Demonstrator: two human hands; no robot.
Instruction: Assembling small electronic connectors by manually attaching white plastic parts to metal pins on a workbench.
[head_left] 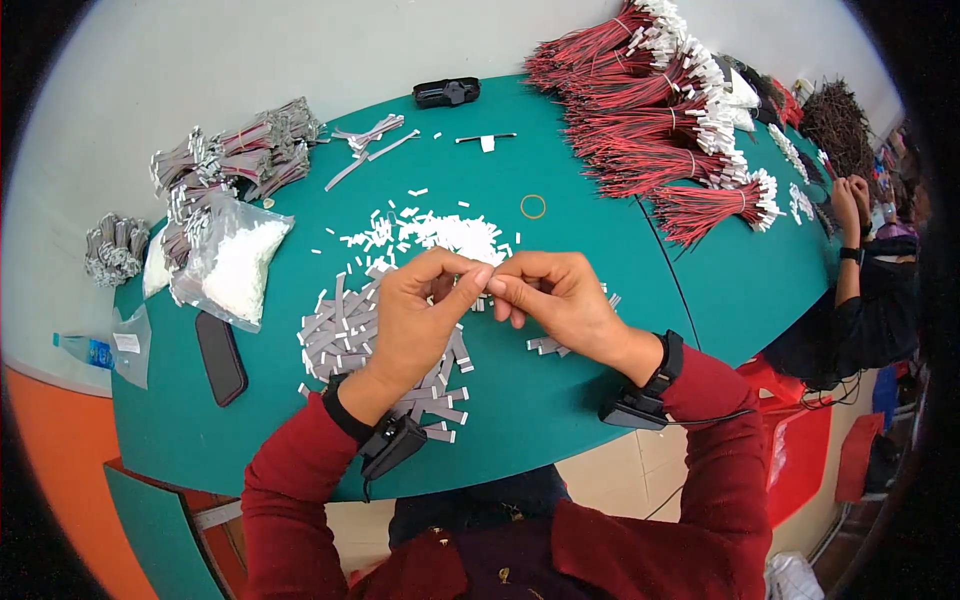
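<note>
My left hand (pixel 420 305) and my right hand (pixel 570 305) meet over the green table (pixel 560 430), thumbs and forefingers pinched together tip to tip. Whatever lies between the fingertips is too small and too covered to make out. Below and beside my left hand spreads a heap of short grey flat cables (pixel 325 340) with white ends. Just beyond both hands is a scattered pile of small white connector pieces (pixel 455 235). A few more grey cables (pixel 545 346) lie partly hidden under my right hand.
Bundled grey cables (pixel 240 150) and a clear bag of white pieces (pixel 245 265) lie left, near a phone (pixel 220 358) and bottle (pixel 85 349). Red-black wire bundles (pixel 640 110) fill the far right. A rubber band (pixel 533 207) lies midtable. Another person's hands (pixel 850 205) work at right.
</note>
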